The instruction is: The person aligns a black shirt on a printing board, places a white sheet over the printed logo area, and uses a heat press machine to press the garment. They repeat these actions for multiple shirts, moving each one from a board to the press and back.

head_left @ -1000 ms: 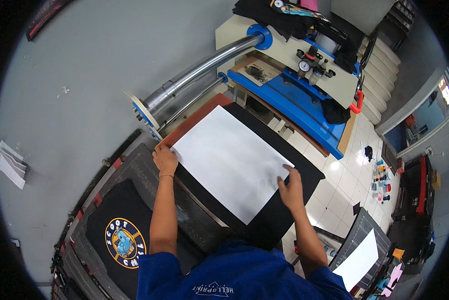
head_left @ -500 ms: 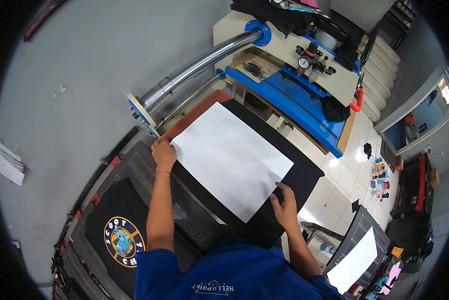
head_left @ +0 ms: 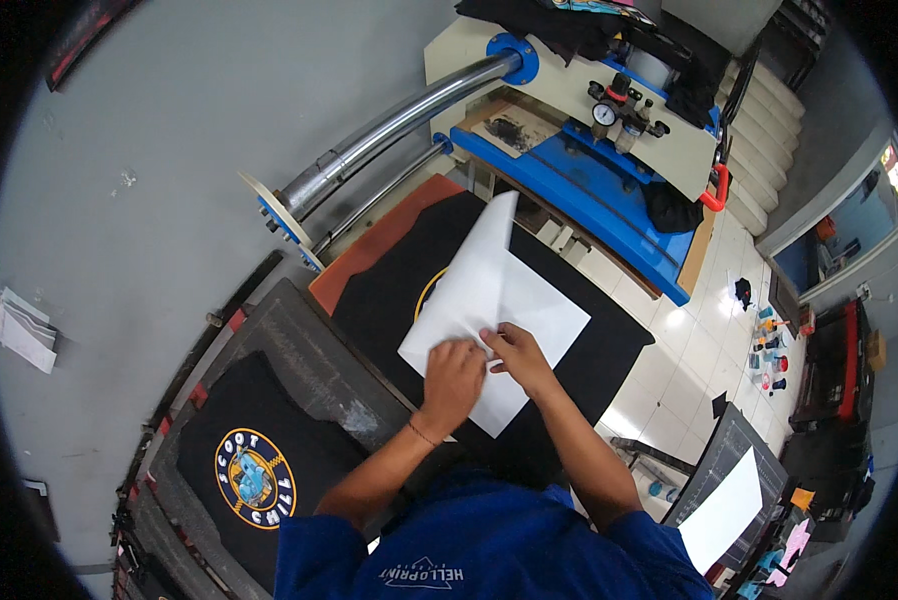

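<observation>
A white sheet lies on a black T-shirt spread over the reddish-brown pad before me. Its left part is lifted and curled over to the right, baring some of the shirt and a yellow curved line of a print. My left hand is closed on the lifted edge near the sheet's middle. Close beside it, my right hand has thumb and fingers bent together at the sheet. Part of the right fingertips is hard to make out.
A heat press with a blue bed and a gauge stands beyond the pad. At lower left, another black T-shirt with a round print lies on a dark platen. A second white sheet rests on a platen at lower right.
My left hand has moved right from the sheet's left corner, bringing that side up and over. My right hand has shifted left from the right edge to meet it.
</observation>
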`<action>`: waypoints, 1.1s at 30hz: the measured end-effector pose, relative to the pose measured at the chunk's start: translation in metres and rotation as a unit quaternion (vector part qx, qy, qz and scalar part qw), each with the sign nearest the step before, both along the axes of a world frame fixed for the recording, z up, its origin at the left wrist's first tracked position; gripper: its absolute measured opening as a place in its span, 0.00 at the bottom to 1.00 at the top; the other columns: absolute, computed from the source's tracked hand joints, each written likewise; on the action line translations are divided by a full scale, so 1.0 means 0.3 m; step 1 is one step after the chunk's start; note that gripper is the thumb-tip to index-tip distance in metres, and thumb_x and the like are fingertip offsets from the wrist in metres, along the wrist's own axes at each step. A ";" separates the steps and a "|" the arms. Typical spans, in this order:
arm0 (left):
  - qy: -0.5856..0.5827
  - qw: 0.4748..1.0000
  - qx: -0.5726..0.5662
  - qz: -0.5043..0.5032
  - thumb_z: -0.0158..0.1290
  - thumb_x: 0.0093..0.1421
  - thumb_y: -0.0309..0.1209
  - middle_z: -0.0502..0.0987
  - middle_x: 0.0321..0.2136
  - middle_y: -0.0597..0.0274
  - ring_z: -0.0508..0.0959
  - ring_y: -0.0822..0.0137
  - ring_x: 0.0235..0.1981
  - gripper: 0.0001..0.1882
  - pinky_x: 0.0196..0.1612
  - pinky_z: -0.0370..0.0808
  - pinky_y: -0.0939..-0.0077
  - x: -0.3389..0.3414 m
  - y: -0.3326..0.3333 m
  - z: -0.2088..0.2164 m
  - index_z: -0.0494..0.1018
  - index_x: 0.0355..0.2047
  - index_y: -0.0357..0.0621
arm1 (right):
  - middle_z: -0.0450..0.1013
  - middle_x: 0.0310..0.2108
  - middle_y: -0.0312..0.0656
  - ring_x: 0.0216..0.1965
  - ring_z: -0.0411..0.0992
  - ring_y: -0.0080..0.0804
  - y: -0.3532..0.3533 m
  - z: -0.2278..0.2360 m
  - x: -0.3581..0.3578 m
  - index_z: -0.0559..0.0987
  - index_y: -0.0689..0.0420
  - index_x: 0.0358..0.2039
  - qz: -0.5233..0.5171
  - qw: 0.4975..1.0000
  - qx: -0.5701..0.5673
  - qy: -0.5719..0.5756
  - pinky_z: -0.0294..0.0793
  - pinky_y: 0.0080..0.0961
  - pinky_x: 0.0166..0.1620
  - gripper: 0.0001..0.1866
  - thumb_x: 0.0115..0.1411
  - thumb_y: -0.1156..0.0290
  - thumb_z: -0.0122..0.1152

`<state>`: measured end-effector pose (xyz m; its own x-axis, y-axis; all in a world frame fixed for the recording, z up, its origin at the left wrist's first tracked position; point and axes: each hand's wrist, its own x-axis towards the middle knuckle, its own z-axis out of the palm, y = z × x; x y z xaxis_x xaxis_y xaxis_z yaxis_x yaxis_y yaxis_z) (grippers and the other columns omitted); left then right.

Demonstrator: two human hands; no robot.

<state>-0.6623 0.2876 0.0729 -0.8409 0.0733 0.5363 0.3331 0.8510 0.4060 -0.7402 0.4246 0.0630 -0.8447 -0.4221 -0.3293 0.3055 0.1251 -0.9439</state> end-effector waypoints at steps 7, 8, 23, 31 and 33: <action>-0.052 0.993 0.086 -0.055 0.57 0.57 0.31 0.74 0.45 0.53 0.72 0.50 0.48 0.14 0.52 0.66 0.57 0.191 0.114 0.046 0.73 0.42 0.41 | 0.75 0.26 0.37 0.22 0.71 0.21 0.349 -0.044 0.141 0.79 0.64 0.41 -0.115 0.992 0.050 -0.006 0.72 0.19 0.22 0.15 0.63 0.64 0.59; -0.051 0.993 0.100 -0.032 0.56 0.57 0.32 0.74 0.45 0.52 0.72 0.49 0.48 0.14 0.53 0.66 0.57 0.203 0.100 0.036 0.73 0.43 0.40 | 0.75 0.25 0.37 0.22 0.71 0.21 0.425 -0.055 0.169 0.79 0.64 0.41 -0.131 0.989 0.065 -0.006 0.71 0.19 0.22 0.15 0.63 0.64 0.59; -0.214 0.966 -0.142 0.042 0.46 0.67 0.41 0.51 0.66 0.35 0.48 0.39 0.69 0.36 0.68 0.45 0.46 0.258 0.228 -0.232 0.50 0.65 0.26 | 0.76 0.32 0.40 0.33 0.70 0.24 1.425 -0.087 1.166 0.77 0.67 0.42 -0.461 0.862 0.211 -0.013 0.70 0.23 0.38 0.17 0.62 0.64 0.61; -0.252 0.951 -0.177 0.029 0.39 0.70 0.44 0.44 0.69 0.41 0.44 0.40 0.70 0.32 0.69 0.43 0.45 0.404 0.383 -0.285 0.47 0.69 0.42 | 0.74 0.27 0.31 0.23 0.69 0.17 1.706 -0.303 1.947 0.76 0.56 0.45 -0.758 0.632 0.113 -0.114 0.67 0.17 0.22 0.13 0.64 0.63 0.57; -0.243 0.953 -0.178 0.030 0.39 0.70 0.44 0.44 0.69 0.39 0.44 0.40 0.70 0.32 0.69 0.43 0.45 0.452 0.408 -0.291 0.48 0.69 0.43 | 0.75 0.30 0.33 0.26 0.72 0.19 1.698 -0.372 2.026 0.74 0.56 0.49 -0.773 0.618 0.108 -0.095 0.71 0.19 0.24 0.15 0.63 0.64 0.58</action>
<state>-0.5266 0.4099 -0.0144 -0.9921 0.1209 0.0331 0.1250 0.9753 0.1819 -0.1324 0.9341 -0.0485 -0.1218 0.9123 -0.3911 0.3207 -0.3367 -0.8853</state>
